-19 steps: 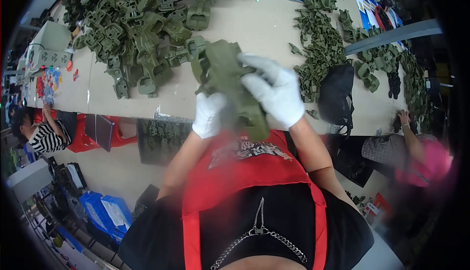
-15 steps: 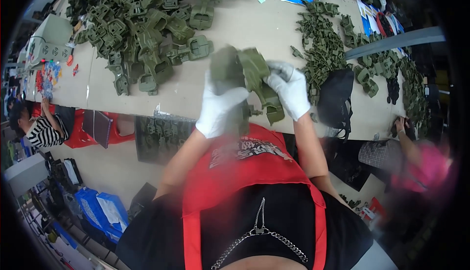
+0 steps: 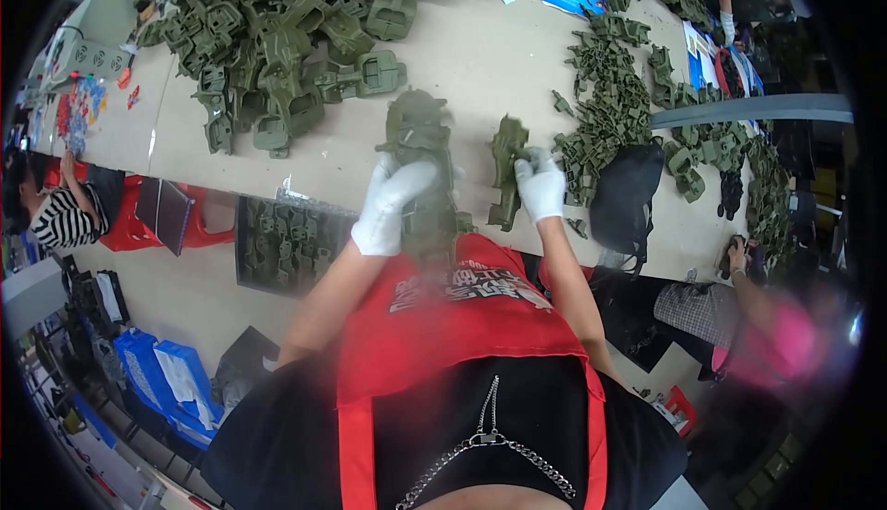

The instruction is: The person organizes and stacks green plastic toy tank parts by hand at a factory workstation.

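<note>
Far left: I see a heap of green plastic parts (image 3: 277, 39) covering the table's (image 3: 480, 57) far left corner, still unsorted.
Left hand: my left hand (image 3: 393, 205), in a white glove, is clenched around a bulky green plastic piece (image 3: 420, 154), lifted over the table's near edge.
Right hand: my right hand (image 3: 540, 187), gloved too, pinches a slimmer green piece (image 3: 506, 173) just beside the first; the two are apart, not yet joined.
Right: a smaller green pile (image 3: 610, 113) and a black bag (image 3: 624, 205) lie near the right edge.
Progress: I judge it early; most parts lie untouched.
</note>
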`<act>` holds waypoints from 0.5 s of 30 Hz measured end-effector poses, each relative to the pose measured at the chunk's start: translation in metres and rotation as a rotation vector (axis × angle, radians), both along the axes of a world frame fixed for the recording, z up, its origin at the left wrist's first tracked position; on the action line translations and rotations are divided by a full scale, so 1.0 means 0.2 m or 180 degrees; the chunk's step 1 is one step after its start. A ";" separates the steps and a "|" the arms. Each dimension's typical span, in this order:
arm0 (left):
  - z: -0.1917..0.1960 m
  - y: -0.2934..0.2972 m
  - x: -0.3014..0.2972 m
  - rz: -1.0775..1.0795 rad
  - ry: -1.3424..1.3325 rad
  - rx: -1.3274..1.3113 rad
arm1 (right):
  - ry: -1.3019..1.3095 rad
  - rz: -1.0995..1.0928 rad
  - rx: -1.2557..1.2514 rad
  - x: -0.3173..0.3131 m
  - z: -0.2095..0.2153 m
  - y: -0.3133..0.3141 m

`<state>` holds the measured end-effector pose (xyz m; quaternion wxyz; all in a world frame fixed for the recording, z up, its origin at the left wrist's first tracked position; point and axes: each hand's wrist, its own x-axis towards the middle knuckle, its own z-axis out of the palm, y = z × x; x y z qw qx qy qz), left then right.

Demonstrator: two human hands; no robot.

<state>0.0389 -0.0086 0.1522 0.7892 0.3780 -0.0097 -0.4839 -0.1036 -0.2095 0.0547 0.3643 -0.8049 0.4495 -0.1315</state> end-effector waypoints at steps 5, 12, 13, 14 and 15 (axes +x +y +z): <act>-0.03 0.01 0.01 -0.0204 0.0019 0.0229 | 0.1282 0.0820 -0.0957 0.17 0.24 0.00; 0.06 -0.08 -0.10 0.0098 -0.0992 0.0336 | -0.0155 0.1320 0.0969 0.42 0.70 0.21; 0.08 -0.06 -0.09 -0.0124 -0.1291 0.0822 | -0.0150 0.1316 0.0969 0.41 0.73 0.22; 0.07 -0.05 -0.09 -0.0115 -0.1284 0.0827 | -0.0444 0.1142 0.0315 0.39 0.77 0.25; 0.05 -0.03 -0.09 0.0114 -0.1236 0.0825 | -0.0733 0.0961 -0.0339 0.37 0.79 0.27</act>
